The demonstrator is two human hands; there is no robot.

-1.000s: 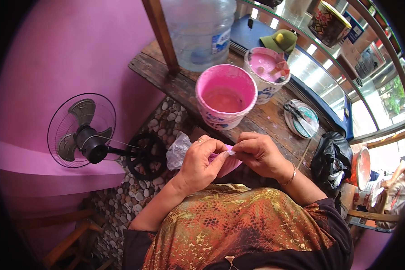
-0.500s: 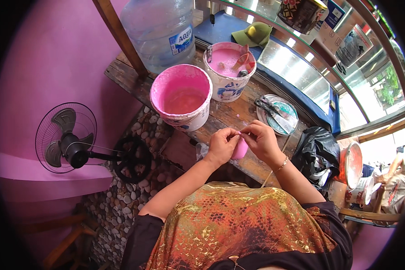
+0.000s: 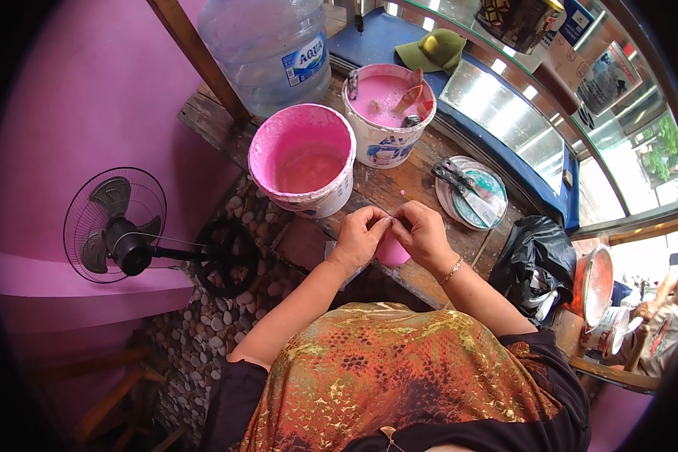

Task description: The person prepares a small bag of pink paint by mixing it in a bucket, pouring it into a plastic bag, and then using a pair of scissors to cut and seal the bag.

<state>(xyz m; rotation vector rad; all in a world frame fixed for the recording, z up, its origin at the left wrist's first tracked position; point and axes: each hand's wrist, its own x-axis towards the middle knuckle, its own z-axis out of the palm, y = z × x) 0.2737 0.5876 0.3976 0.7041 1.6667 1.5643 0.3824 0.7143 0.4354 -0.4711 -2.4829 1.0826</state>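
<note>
Over the front edge of the wooden bench (image 3: 369, 194), a small rounded pink bag (image 3: 392, 251) hangs below my fingertips. My left hand (image 3: 359, 237) pinches its top between thumb and forefinger. From the other side, my right hand (image 3: 422, 232) pinches the same spot, its fingers nearly touching the left ones. The neck of the bag is mostly hidden by my fingers. Beyond my hands stands a white bucket with a pink inside (image 3: 309, 124) and some liquid at its bottom. Behind it, a second bucket (image 3: 388, 147) holds pink liquid and brushes.
A putty knife (image 3: 463, 192) lies on a paint-smeared round lid (image 3: 497, 218) at the right, near a black plastic bag (image 3: 535, 256). At the back are a large water bottle (image 3: 260, 68) and a green cap (image 3: 433, 51). A fan (image 3: 128, 245) stands left. Someone's arm (image 3: 659, 294) shows far right.
Both hands have shifted slightly left with the pink bag, and their fingertips have come closer together at its top. The surroundings have shifted a little in view.
</note>
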